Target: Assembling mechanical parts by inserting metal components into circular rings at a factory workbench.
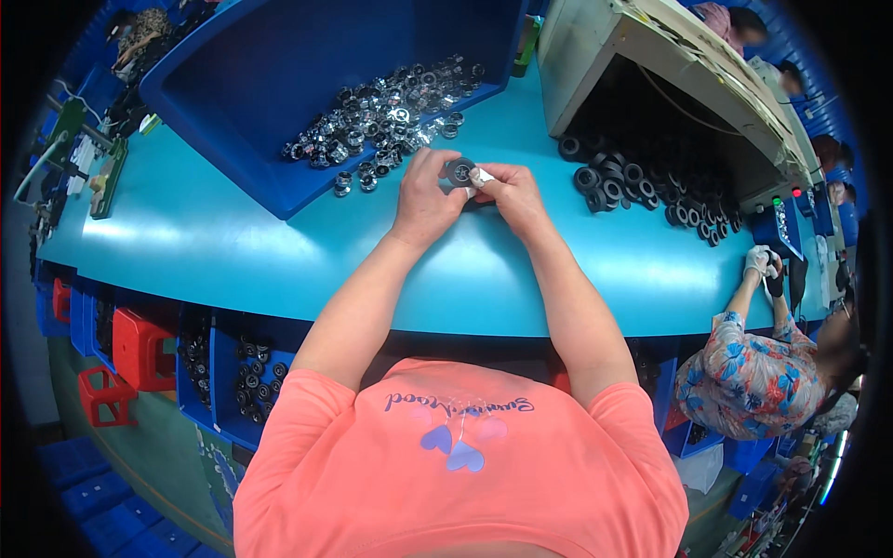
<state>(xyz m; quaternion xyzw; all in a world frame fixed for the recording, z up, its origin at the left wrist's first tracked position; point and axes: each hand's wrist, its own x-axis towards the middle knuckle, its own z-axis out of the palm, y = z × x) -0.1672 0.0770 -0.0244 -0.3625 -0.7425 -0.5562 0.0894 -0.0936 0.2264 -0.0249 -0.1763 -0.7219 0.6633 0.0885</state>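
Between both hands, above the teal table, is a small black toy wheel point(460, 171) with a shiny hub in its middle. My left hand point(424, 200) grips the wheel from its left, fingers curled behind it. My right hand point(516, 197) pinches its right side, with a white cover on the thumb. Something dark lies below the hands, too hidden to name. Just beyond my left hand, chrome wheel hubs point(391, 116) spill from a tilted blue bin point(233, 139). Black rubber tyres point(614, 177) lie heaped to the right of my right hand.
A beige box-like housing point(595, 46) with a dark opening stands behind the tyres. Further right, a co-worker in a flowered shirt point(744, 377) works with gloved hands point(761, 262). Red stools point(139, 349) and blue crates point(246, 409) holding wheels are below the table point(307, 270).
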